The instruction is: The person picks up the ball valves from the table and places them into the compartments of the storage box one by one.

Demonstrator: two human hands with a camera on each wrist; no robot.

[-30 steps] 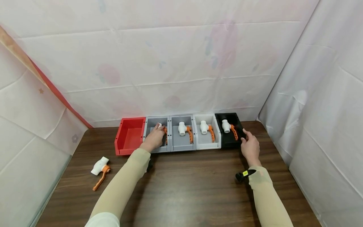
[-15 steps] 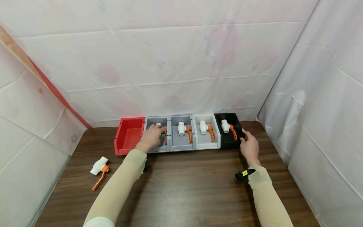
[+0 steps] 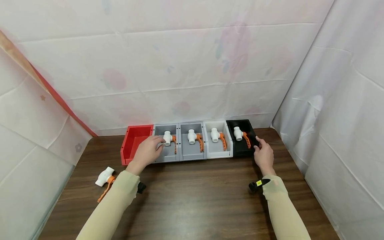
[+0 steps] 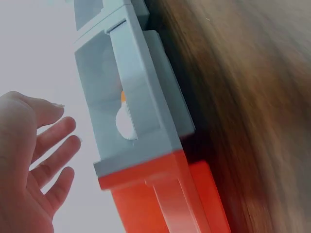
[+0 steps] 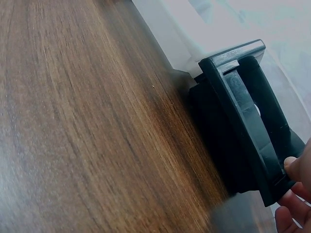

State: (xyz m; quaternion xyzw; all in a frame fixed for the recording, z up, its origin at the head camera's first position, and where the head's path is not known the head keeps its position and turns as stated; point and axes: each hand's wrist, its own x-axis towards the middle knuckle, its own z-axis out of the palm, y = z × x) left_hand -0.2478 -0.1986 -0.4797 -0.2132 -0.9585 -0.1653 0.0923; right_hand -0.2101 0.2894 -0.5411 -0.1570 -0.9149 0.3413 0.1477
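Observation:
My left hand is over the front of the left grey bin and the edge of the red bin. Its fingers are relaxed and hold nothing; the left wrist view shows them apart from the bins. A white ball valve with an orange handle lies in that grey bin, just beyond the fingertips. At the far right, my right hand pinches the side wall of the black bin, thumb on the rim and fingers outside. Inside the black bin is another ball valve.
Between them, a second grey bin and a white bin each contain a ball valve. One more ball valve lies on the wooden table at left, its handle near my left sleeve. A pale curtain hangs behind the row.
My left hand has let go of the ball valve in the left grey bin and drawn back toward the left and front. The right hand stays on the black bin.

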